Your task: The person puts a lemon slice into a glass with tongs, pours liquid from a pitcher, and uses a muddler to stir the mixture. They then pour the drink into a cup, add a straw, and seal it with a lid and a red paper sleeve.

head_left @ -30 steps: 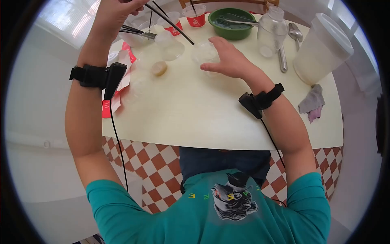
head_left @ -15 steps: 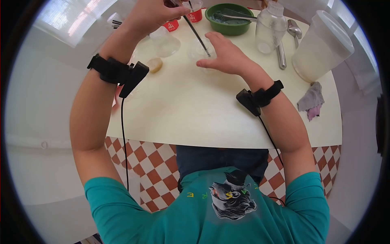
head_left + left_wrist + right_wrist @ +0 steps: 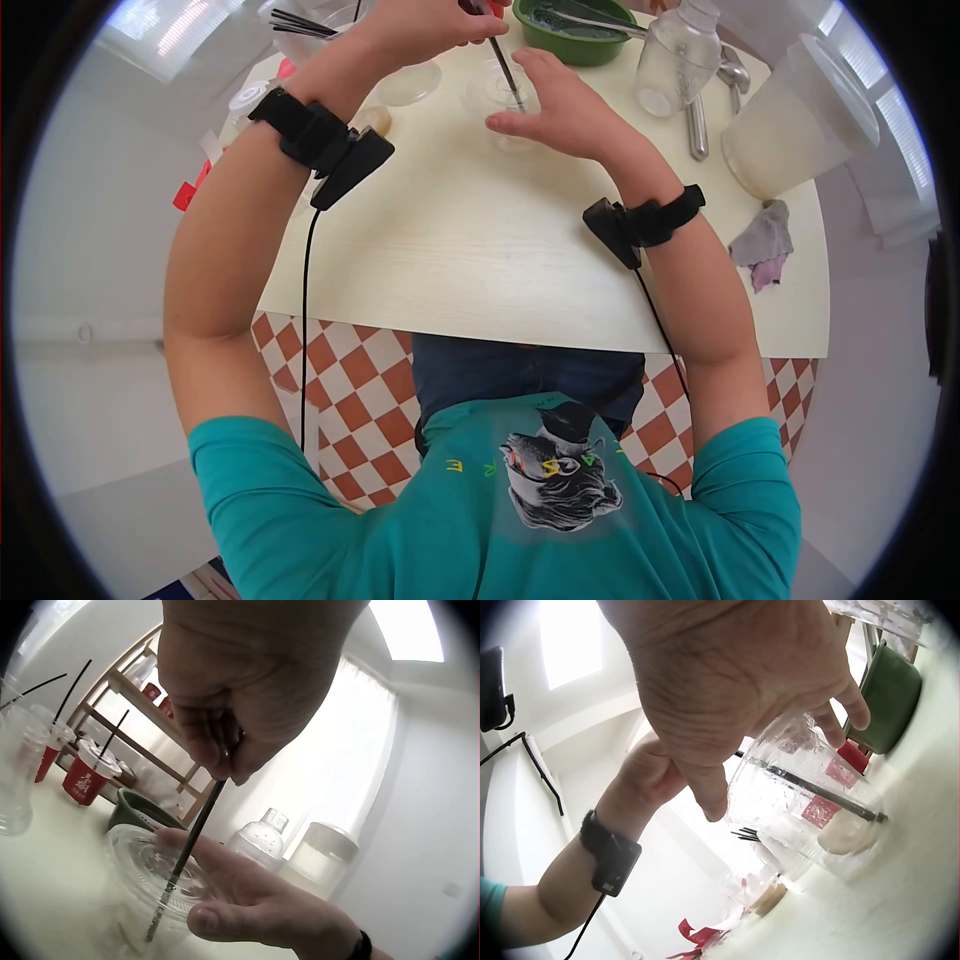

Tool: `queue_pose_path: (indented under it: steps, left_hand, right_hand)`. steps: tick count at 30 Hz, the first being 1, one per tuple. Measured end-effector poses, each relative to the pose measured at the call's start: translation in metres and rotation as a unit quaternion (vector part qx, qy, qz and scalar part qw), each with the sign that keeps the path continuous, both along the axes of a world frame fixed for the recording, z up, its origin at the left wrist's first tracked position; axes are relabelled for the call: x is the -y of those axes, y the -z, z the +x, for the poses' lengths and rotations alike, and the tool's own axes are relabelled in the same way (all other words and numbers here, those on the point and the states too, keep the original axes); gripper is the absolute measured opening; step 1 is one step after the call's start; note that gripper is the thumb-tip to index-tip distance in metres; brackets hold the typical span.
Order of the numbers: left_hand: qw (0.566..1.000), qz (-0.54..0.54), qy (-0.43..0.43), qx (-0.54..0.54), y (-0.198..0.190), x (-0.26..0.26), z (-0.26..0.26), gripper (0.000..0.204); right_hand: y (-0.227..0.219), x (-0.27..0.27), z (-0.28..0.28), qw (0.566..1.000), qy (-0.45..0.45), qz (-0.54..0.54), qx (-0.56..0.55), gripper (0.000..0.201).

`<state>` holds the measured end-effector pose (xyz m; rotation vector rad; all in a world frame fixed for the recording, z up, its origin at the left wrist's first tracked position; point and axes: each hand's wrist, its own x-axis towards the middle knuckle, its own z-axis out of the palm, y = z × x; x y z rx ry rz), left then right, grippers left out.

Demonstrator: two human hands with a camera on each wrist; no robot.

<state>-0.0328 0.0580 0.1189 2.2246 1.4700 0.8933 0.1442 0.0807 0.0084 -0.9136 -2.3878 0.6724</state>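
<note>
With thumb and fingertips, the left hand (image 3: pixel 425 28) (image 3: pixel 255 682) pinches the upper end of a black straw (image 3: pixel 506 66) (image 3: pixel 199 821). The straw slants down through the lid (image 3: pixel 146 859) of a clear plastic cup (image 3: pixel 485 97) (image 3: pixel 769 799). Its lower end is inside the cup, near a pale round piece (image 3: pixel 847 832) low in it. The right hand (image 3: pixel 580 115) (image 3: pixel 270 909) (image 3: pixel 735 682) steadies the cup, thumb on one side and fingers on the other.
A green bowl (image 3: pixel 570 42), a clear shaker bottle (image 3: pixel 672 70), metal utensils (image 3: pixel 698 128), a large lidded container (image 3: pixel 790 125) and a grey cloth (image 3: pixel 762 236) stand or lie at the right. Red cups with straws (image 3: pixel 84 780) show in the left wrist view.
The left hand has moved right and brought the straw down into the cup held by the right hand. The right hand has stayed around the cup; the head view has shifted slightly.
</note>
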Motion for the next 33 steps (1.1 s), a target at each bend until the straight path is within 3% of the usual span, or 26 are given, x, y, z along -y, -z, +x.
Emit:
queue_pose_path:
  steps: [7, 9, 13, 14, 17, 24, 33]
  left_hand:
    - [1.0, 0.011, -0.005, -0.019, -0.001, 0.007, -0.02, 0.016]
    - [0.991, -0.027, -0.051, 0.117, -0.004, 0.01, -0.032, 0.02]
    - [0.986, -0.003, -0.125, 0.109, -0.005, 0.013, -0.078, 0.023]
    - [0.983, -0.021, -0.172, 0.058, -0.007, 0.018, -0.088, 0.023]
    - [0.986, 0.01, -0.168, 0.006, 0.012, 0.019, -0.14, 0.026]
    - [0.964, 0.006, -0.265, 0.03, 0.038, 0.069, -0.184, 0.025]
    - [0.932, 0.004, -0.334, -0.141, 0.066, 0.12, -0.191, 0.032]
  right_hand:
    - [0.003, -0.001, 0.0, 1.0, 0.009, 0.024, -0.017, 0.089]
    - [0.003, -0.001, -0.001, 0.999, 0.009, 0.027, -0.016, 0.089]
    - [0.005, -0.002, -0.001, 0.999, 0.01, 0.035, -0.018, 0.089]
    - [0.006, -0.003, -0.001, 0.999, 0.009, 0.035, -0.019, 0.089]
    - [0.007, -0.004, -0.001, 0.999, 0.012, 0.042, -0.017, 0.089]
    - [0.003, -0.001, 0.0, 0.999, 0.016, 0.031, -0.007, 0.089]
    - [-0.002, 0.003, 0.0, 0.999, 0.034, 0.024, 0.001, 0.089]
